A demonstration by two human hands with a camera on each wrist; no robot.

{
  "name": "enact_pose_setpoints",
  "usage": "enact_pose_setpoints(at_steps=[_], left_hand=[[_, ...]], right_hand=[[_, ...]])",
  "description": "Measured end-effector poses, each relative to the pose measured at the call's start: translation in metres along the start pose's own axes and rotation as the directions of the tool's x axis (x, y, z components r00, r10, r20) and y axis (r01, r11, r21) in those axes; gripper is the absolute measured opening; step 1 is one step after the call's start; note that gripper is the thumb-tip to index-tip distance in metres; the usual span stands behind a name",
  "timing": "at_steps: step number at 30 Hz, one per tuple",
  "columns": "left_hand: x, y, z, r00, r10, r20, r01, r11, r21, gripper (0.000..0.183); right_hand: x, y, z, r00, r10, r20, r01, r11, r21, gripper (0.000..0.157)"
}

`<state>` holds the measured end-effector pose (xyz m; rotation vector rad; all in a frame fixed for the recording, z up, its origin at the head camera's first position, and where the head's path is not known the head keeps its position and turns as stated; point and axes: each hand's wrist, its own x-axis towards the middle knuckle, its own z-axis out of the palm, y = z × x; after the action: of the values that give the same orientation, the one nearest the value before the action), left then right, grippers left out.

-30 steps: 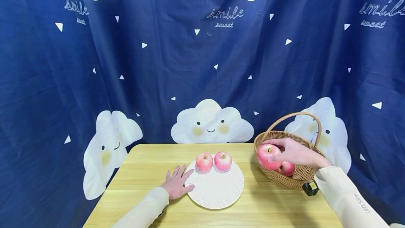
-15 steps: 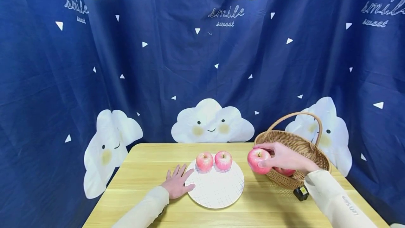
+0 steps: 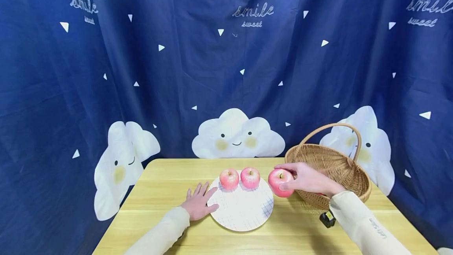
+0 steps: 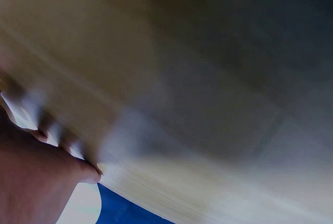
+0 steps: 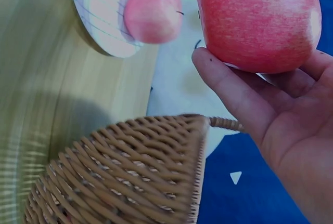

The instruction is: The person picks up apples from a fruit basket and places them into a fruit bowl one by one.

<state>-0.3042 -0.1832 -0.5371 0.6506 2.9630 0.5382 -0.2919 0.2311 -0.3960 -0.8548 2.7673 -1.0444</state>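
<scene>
My right hand (image 3: 306, 178) grips a pink-red apple (image 3: 280, 183) between thumb and fingers, in the air between the plate and the basket. The right wrist view shows this apple (image 5: 257, 18) large, with fingers curled round its side. Two more apples, one on the left (image 3: 229, 179) and one on the right (image 3: 250, 177), sit side by side at the far edge of a round white plate (image 3: 244, 215) with thin grid lines. My left hand (image 3: 199, 204) lies flat with spread fingers at the plate's left rim, thumb over it. Dim and blurred, the left wrist view catches part of that hand (image 4: 41, 172).
A wicker basket (image 3: 329, 160) with a tall arched handle stands at the table's right side. A bit of red shows inside it, mostly hidden behind my right arm. The wooden table (image 3: 162, 184) ends against a blue curtain (image 3: 212, 70) printed with white clouds.
My right hand has carried the gripped apple leftward, from over the basket to near the plate's right edge. My left hand and the two apples on the plate have stayed put.
</scene>
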Motion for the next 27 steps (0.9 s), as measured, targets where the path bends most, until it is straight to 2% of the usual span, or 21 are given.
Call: enact_pose_setpoints(at_steps=[3,6,10,16,22,27], left_hand=[[0.001,-0.002,0.0,1.0,-0.019,0.012,0.019,1.0,0.004,0.076],[0.001,-0.006,0.003,0.999,-0.039,0.018,0.039,0.999,0.018,0.075],[0.001,-0.008,0.005,0.999,-0.044,0.02,0.043,0.998,0.04,0.075],[0.004,-0.01,0.005,0.999,-0.045,0.021,0.045,0.999,0.029,0.076],[0.007,-0.012,0.009,0.999,-0.045,0.027,0.043,0.997,0.06,0.077],[0.006,-0.008,0.005,0.999,-0.027,0.033,0.026,0.999,0.038,0.077]], right_hand=[[0.004,-0.003,0.005,1.0,-0.001,0.017,0.0,0.999,0.035,0.067],[0.008,-0.005,0.01,0.999,-0.037,0.025,0.036,0.998,0.043,0.066],[0.013,-0.005,0.018,0.998,-0.059,0.017,0.059,0.998,0.011,0.063],[0.022,-0.006,0.029,0.999,-0.044,0.017,0.044,0.999,-0.001,0.063],[0.03,-0.004,0.042,0.999,-0.036,0.036,0.033,0.997,0.069,0.069],[0.034,-0.002,0.052,0.997,-0.059,0.045,0.054,0.993,0.107,0.068]])
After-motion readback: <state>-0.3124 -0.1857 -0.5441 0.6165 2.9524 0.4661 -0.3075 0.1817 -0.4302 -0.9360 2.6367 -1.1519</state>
